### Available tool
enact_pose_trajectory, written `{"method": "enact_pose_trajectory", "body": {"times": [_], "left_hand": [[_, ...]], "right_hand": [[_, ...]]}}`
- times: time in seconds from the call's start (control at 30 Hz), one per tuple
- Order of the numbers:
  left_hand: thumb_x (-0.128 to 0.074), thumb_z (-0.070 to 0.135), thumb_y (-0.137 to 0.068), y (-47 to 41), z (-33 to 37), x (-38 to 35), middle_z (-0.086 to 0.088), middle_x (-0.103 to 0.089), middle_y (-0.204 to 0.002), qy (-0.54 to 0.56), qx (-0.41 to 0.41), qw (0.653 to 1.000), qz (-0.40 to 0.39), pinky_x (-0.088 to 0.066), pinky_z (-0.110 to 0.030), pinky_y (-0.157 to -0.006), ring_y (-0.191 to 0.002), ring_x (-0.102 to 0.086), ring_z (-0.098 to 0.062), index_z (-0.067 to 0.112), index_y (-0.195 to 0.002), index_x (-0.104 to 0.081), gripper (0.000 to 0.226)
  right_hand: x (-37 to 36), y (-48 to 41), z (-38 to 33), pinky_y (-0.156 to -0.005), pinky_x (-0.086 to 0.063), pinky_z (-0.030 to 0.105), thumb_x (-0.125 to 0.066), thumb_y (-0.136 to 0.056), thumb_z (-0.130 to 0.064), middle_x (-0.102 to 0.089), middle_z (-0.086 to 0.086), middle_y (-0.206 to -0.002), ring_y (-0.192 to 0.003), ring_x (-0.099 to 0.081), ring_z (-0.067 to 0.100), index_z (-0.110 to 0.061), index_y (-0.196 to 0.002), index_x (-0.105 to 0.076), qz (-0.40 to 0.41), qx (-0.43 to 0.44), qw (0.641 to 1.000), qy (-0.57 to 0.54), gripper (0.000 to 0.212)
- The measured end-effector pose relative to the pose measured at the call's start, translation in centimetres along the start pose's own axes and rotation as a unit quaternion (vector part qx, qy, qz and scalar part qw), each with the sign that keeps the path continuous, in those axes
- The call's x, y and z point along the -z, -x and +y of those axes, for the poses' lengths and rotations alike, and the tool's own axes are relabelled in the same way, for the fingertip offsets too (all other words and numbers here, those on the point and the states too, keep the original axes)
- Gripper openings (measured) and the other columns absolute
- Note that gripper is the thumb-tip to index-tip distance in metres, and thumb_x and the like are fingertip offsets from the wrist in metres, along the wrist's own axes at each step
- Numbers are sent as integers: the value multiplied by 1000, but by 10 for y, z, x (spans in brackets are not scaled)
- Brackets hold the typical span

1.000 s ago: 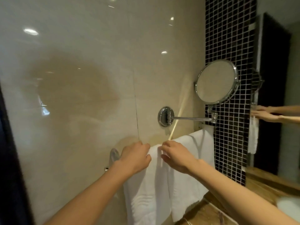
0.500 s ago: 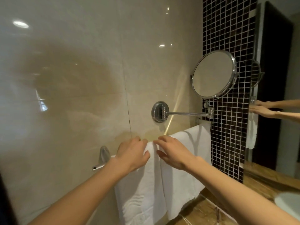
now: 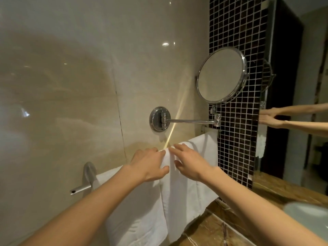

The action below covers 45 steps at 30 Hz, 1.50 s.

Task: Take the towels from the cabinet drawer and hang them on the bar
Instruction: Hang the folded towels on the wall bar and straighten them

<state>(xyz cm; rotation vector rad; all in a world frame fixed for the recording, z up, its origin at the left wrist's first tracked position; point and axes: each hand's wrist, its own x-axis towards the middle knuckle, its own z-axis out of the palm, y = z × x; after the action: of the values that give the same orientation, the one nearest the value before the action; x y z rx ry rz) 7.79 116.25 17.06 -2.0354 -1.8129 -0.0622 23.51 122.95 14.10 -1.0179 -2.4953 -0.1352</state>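
Glossy beige wall tile [image 3: 71, 86] is backing the bar [image 3: 79, 189], whose free end is poking out past its bracket [image 3: 88, 172] while the rest is lying hidden under two white towels. The nearer towel [image 3: 134, 210] is hanging over the bar just beside that free end, and the farther towel [image 3: 188, 201] is hanging over the bar beyond it, their edges touching at about the middle of the bar, so both are already draped. The left grip [image 3: 149, 164] is pinching the farther towel's edge on top of the bar between thumb and bent fingers, probably to keep the fold from sliding while it is being squared. The right grip [image 3: 190, 162] is lying open with fingers straight and spread, pressing the same towel against the bar just beside the left one, likely smoothing it so the drape is hanging even. Above the bar a round shaving mirror [image 3: 221, 75] is standing out on its swing arm [image 3: 191, 121], apart from the cloth. Below the bar the brown stone desk [image 3: 204, 231] is sitting close under the towel hems, so the job is looking nearly finished, with only tidying left
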Motion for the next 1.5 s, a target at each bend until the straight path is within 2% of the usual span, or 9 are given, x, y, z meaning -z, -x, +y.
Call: {"method": "enact_pose_trajectory", "body": {"times": [0.1,0.3,0.4,0.5,0.8,0.97,1.13,1.4,1.5], "left_hand": [[-43,50,-87,-8,0,3,-8,-60,-108,2,0,1000,9,-43,-37,-78,-97,-57,-29,18,-116,-53,44],[-44,48,-88,-37,19,-2,-9,-54,-121,60,-28,998,10,-46,-41,-87,-109,-55,-32,25,-139,-38,57],[-44,49,-89,-55,29,-4,-11,-53,-117,59,-43,997,-9,-44,-40,-83,-107,-55,-34,22,-135,-40,54],[-45,49,-89,-69,37,-7,-11,-53,-119,55,-45,997,-18,-40,-38,-79,-107,-54,-34,19,-135,-41,55],[-47,50,-87,-85,38,-19,-8,-54,-119,85,-30,996,9,-45,-40,-85,-109,-55,-33,19,-131,-47,54],[-47,44,-88,-82,32,-19,-8,-53,-121,73,-27,997,-1,-44,-40,-84,-111,-55,-33,22,-133,-43,50],[-46,30,-91,-78,22,-20,-14,-59,-120,59,-12,998,-7,-45,-39,-80,-109,-57,-37,19,-120,-49,31],[-46,30,-90,-72,19,-23,-13,-61,-117,61,-24,998,-1,-46,-38,-75,-105,-58,-36,19,-120,-48,32],[-46,34,-90,-64,16,-16,-12,-60,-117,50,-12,999,-10,-45,-37,-75,-105,-58,-35,19,-118,-48,32]], "right_hand": [[-1,-3,2,-106,-36,42,-50,-94,-19,-40,10,-146,-133,-36,30,-17,-142,-40,6,-3,1000,-15,49],[5,-10,24,-108,-33,40,-50,-92,-20,-41,18,-143,-132,-38,34,-14,-141,-41,0,-66,997,-28,51],[6,-11,40,-104,-37,40,-53,-87,-17,-46,16,-136,-126,-43,33,-13,-138,-43,-17,-93,995,-23,52],[4,-12,52,-109,-33,40,-54,-87,-17,-40,14,-144,-132,-39,31,-17,-144,-36,-24,-99,994,-28,60],[-5,-18,66,-115,-24,36,-53,-90,-20,-32,13,-153,-142,-26,28,-20,-149,-29,-22,-99,994,-26,64],[-5,-17,67,-112,-33,42,-51,-90,-21,-36,15,-149,-138,-32,30,-22,-147,-32,-14,-113,993,-37,60],[2,-16,76,-113,-30,41,-49,-88,-14,-33,19,-148,-139,-29,35,-11,-142,-36,-24,-162,986,-26,56],[7,-16,79,-117,-24,38,-48,-90,-13,-21,17,-157,-146,-19,28,-10,-148,-30,-45,-171,983,-56,61],[9,-14,69,-115,-29,41,-49,-87,-12,-31,18,-152,-143,-26,31,-11,-143,-36,-13,-148,987,-64,57]]}}
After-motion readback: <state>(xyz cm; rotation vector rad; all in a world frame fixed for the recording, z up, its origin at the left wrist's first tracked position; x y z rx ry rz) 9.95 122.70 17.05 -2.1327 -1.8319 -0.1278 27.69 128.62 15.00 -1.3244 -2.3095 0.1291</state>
